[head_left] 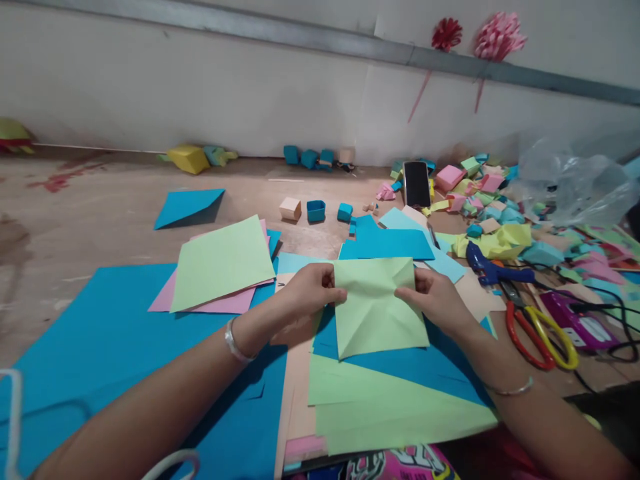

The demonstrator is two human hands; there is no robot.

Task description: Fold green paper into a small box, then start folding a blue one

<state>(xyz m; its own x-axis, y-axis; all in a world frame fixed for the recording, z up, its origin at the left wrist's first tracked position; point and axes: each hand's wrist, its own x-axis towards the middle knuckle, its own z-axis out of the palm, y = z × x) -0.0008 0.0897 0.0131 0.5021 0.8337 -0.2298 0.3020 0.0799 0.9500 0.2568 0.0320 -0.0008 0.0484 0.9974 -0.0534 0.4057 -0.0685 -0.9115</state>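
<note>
While the desk [90, 220] is lying buried under big blue sheets [110, 333], a creased green paper square [375, 303] is being held at frame centre. Left hand [307, 290] is pinching its left edge, right hand [435, 297] its right edge. Judgement: keeping corners aligned and collapsing along existing creases gives a clean fold. Scissors [537, 333] are lying at right.
</note>
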